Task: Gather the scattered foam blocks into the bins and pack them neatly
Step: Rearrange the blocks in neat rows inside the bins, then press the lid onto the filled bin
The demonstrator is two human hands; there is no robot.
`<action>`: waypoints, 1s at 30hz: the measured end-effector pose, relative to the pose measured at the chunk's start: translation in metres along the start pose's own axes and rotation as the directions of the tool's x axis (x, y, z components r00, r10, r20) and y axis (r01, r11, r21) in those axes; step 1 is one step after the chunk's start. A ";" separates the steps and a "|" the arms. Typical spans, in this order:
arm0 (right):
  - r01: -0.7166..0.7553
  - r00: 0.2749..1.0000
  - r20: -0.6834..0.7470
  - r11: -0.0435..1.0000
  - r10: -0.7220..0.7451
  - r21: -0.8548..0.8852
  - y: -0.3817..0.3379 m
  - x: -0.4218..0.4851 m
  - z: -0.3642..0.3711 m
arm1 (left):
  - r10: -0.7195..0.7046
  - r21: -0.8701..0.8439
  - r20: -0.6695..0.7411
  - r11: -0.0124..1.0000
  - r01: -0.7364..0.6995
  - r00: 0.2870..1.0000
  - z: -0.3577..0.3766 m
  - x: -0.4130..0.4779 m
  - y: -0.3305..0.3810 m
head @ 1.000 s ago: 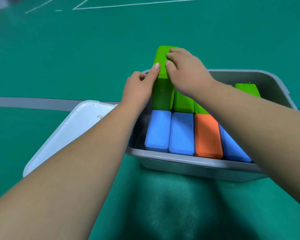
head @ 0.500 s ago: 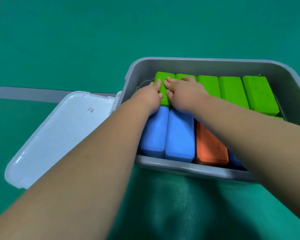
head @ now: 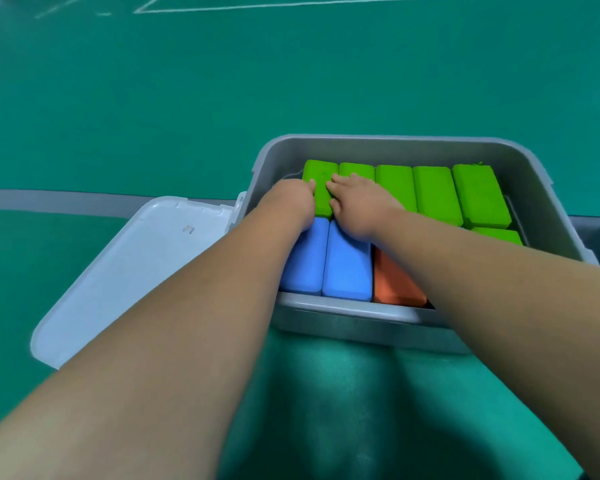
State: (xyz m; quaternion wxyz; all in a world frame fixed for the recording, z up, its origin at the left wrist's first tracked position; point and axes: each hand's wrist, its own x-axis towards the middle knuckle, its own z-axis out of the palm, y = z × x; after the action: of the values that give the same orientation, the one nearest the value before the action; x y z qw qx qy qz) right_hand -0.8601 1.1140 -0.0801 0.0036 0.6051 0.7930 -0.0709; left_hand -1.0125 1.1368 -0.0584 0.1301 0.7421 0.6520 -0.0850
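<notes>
Head view: the right hand (head: 359, 206) lies flat and open on the green block (head: 318, 173) in the far left corner of the bin (head: 388, 138), long side pointing away, and the left hand (head: 290, 204) touches its left edge, fingers hidden, maybe curled.

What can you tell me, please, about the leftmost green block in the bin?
The leftmost green block is a bright green brick with rounded edges, matt and foam-like. It lies flat at the far row's left end in the grey bin, beside the second green block, its near end by a blue block. The left hand and right hand both touch its top.
</notes>
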 end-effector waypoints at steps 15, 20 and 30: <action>0.149 0.985 -0.118 0.968 -0.127 0.204 -0.114 -0.017 -0.035 | 0.096 -0.239 -0.163 0.962 -0.133 0.982 -0.068 -0.101 -0.107; 0.266 0.960 -0.134 0.954 -0.248 0.138 -0.175 -0.026 -0.021 | -0.053 -0.412 -0.097 0.911 0.008 0.994 -0.024 -0.122 -0.185; 0.500 0.847 -0.106 0.849 -0.520 -0.170 -0.247 -0.052 0.029 | -0.113 -0.276 0.209 0.946 0.169 0.971 0.116 -0.155 -0.270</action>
State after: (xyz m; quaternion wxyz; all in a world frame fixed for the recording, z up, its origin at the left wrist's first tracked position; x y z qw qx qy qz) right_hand -1.0862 0.9973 -0.0775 -0.0329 0.3742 0.9263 0.0302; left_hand -1.2960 0.9863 -0.1455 0.2936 0.6544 0.6936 -0.0674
